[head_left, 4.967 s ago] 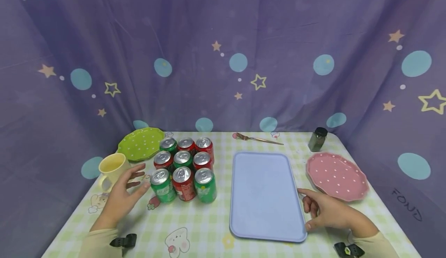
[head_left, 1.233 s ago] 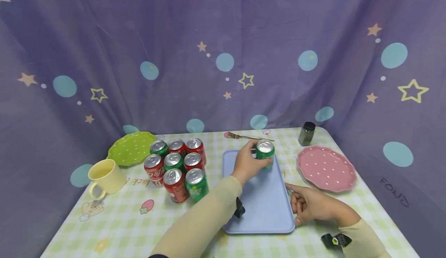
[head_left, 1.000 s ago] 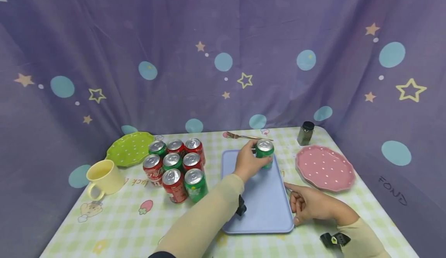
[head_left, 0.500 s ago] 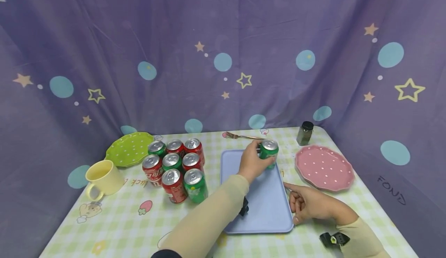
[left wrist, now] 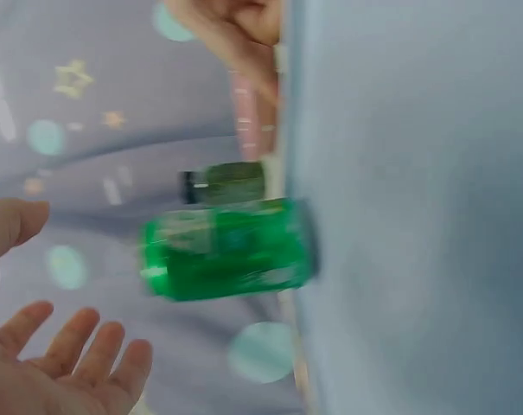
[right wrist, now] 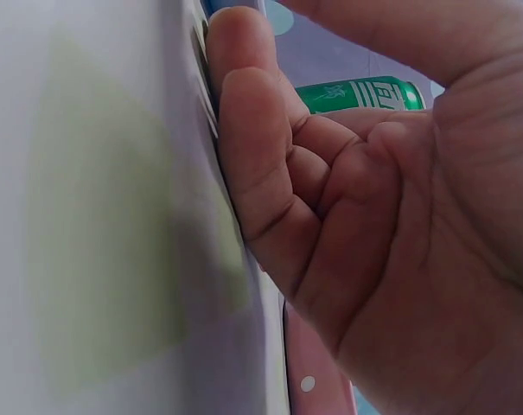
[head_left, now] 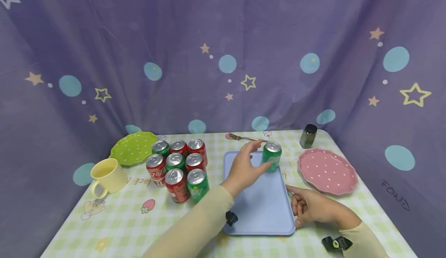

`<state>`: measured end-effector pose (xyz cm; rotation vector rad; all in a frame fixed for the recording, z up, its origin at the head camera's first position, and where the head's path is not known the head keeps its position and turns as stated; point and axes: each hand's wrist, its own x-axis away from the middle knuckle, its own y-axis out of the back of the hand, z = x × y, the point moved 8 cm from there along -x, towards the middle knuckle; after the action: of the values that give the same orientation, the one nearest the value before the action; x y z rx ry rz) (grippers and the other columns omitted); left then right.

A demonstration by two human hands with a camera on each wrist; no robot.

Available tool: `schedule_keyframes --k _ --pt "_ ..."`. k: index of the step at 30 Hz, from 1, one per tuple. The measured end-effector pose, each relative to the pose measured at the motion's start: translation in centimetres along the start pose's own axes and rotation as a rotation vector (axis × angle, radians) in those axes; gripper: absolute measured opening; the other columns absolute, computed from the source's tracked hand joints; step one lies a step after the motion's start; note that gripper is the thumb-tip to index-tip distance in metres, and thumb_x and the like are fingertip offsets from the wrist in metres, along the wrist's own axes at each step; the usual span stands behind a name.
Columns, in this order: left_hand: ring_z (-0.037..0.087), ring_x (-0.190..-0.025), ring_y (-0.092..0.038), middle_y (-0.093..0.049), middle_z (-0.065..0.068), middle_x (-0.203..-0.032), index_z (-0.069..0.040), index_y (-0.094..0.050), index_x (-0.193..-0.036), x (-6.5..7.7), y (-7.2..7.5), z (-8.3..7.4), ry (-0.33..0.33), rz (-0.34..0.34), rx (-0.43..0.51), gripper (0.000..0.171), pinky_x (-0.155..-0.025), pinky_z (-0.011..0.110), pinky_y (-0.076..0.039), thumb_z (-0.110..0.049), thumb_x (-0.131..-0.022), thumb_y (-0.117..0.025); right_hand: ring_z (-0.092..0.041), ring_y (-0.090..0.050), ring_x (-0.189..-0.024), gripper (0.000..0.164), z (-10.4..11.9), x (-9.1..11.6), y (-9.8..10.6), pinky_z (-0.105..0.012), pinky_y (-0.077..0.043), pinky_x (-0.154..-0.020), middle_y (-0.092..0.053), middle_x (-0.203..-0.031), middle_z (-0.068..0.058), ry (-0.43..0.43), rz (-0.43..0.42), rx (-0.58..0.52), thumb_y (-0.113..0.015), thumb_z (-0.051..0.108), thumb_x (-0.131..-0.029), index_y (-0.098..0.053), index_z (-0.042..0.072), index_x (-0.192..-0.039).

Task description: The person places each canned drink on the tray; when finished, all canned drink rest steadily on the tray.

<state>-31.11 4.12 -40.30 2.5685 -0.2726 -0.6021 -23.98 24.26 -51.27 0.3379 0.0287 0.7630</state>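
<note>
A green soda can (head_left: 271, 157) stands upright at the far right corner of the light blue tray (head_left: 259, 211). My left hand (head_left: 245, 169) is just left of it, fingers spread and thumb near the can. In the left wrist view, a gap shows between the left hand (left wrist: 62, 346) and the blurred green can (left wrist: 231, 251). My right hand (head_left: 315, 205) lies on the cloth at the tray's right edge, index fingertip and thumb touching the rim. Seen from the right wrist, the other fingers (right wrist: 261, 156) bend loosely against the cloth.
Several red and green cans (head_left: 177, 186) stand grouped left of the tray. Beyond them are a yellow mug (head_left: 110, 176) and a green dotted plate (head_left: 134, 149). A fork (head_left: 249, 138) lies behind the tray. A pink plate (head_left: 327, 171) and a dark-lidded jar (head_left: 308, 137) are at right.
One green can has gone from the group's front left corner onto the tray, carried by my left hand. That hand has now let go and drawn left. The right hand stays at the tray's edge.
</note>
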Motion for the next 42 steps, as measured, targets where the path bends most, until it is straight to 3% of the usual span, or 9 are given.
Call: schedule_keyframes --k 4,9,16,19,22,27,29,34,42 --pt "0.014 -0.132 -0.055 -0.059 -0.005 -0.144 -0.018 -0.054 -0.148 3.0 3.7 -2.5 -0.153 -0.006 0.022 0.066 -0.109 0.041 -0.049 -0.022 -0.09 -0.085 -0.011 -0.063 -0.073 0.119 0.1 0.2 -0.1 -0.026 -0.059 -0.063 -0.064 -0.093 -0.023 0.033 0.005 -0.019 -0.089 -0.005 -0.072 -0.009 -0.014 -0.16" --pt "0.013 -0.13 -0.056 -0.062 -0.006 -0.141 -0.019 -0.058 -0.145 6.6 9.4 -3.1 -0.213 -0.088 -0.009 0.061 -0.111 0.041 -0.046 -0.021 -0.09 -0.085 -0.011 -0.062 -0.073 0.118 0.3 0.4 -0.2 -0.024 -0.057 -0.063 -0.063 -0.092 -0.025 0.053 0.005 -0.049 -0.089 -0.006 -0.072 -0.01 -0.016 -0.16" --pt "0.019 -0.133 -0.053 -0.059 -0.002 -0.142 -0.022 -0.061 -0.143 11.4 17.6 1.5 -0.14 -0.287 -0.098 0.061 -0.11 0.038 -0.044 -0.012 -0.088 -0.086 -0.009 -0.06 -0.074 0.118 -0.1 0.6 -0.1 -0.021 -0.056 -0.064 -0.062 -0.092 -0.024 0.044 0.018 -0.051 -0.089 -0.005 -0.073 -0.009 -0.015 -0.16" --pt "0.022 -0.136 -0.049 -0.058 0.002 -0.143 -0.016 -0.06 -0.144 12.8 20.3 4.3 -0.07 -0.348 -0.178 0.063 -0.113 0.033 -0.038 -0.011 -0.087 -0.087 -0.009 -0.062 -0.074 0.118 0.0 0.6 0.0 -0.023 -0.057 -0.064 -0.062 -0.092 -0.024 0.055 0.017 -0.038 -0.089 -0.005 -0.074 -0.008 -0.015 -0.16" --pt "0.023 -0.136 -0.048 -0.057 0.005 -0.143 -0.012 -0.058 -0.145 13.8 22.3 6.9 0.013 -0.372 -0.209 0.066 -0.113 0.042 -0.039 -0.009 -0.086 -0.087 -0.009 -0.063 -0.075 0.117 0.1 0.6 0.0 -0.024 -0.058 -0.065 -0.062 -0.092 -0.026 0.064 0.018 -0.03 -0.088 -0.005 -0.075 -0.008 -0.016 -0.159" --pt "0.024 -0.129 -0.053 -0.058 0.009 -0.141 -0.009 -0.056 -0.146 14.8 23.2 10.2 0.082 -0.352 -0.104 0.066 -0.108 0.04 -0.047 -0.008 -0.087 -0.087 -0.009 -0.063 -0.076 0.116 0.0 0.4 0.1 -0.024 -0.058 -0.065 -0.062 -0.093 -0.028 0.072 0.025 -0.036 -0.087 -0.005 -0.076 -0.008 -0.016 -0.159" --pt "0.024 -0.125 -0.056 -0.059 0.008 -0.14 -0.01 -0.055 -0.146 14.9 22.7 11.4 0.108 -0.299 -0.049 0.066 -0.105 0.035 -0.05 -0.011 -0.088 -0.087 -0.009 -0.063 -0.076 0.116 -0.1 0.4 0.1 -0.024 -0.058 -0.065 -0.062 -0.093 -0.028 0.067 0.027 -0.038 -0.087 -0.005 -0.076 -0.007 -0.016 -0.159" --pt "0.025 -0.126 -0.059 -0.059 0.009 -0.14 -0.012 -0.051 -0.147 15.0 21.2 13.6 0.168 -0.15 0.025 0.069 -0.108 0.043 -0.051 -0.021 -0.089 -0.087 -0.008 -0.061 -0.075 0.116 -0.1 0.4 -0.1 -0.022 -0.057 -0.065 -0.061 -0.094 -0.03 0.057 0.034 -0.051 -0.087 -0.006 -0.076 -0.006 -0.016 -0.159" --pt "0.029 -0.121 -0.061 -0.057 0.011 -0.135 -0.012 -0.044 -0.148 15.1 20.4 14.7 0.208 -0.16 0.019 0.083 -0.102 0.041 -0.055 -0.019 -0.082 -0.093 -0.009 -0.063 -0.077 0.115 0.1 0.2 -0.1 -0.023 -0.058 -0.067 -0.061 -0.094 -0.029 0.055 0.031 -0.037 -0.087 -0.006 -0.076 -0.008 -0.016 -0.159"
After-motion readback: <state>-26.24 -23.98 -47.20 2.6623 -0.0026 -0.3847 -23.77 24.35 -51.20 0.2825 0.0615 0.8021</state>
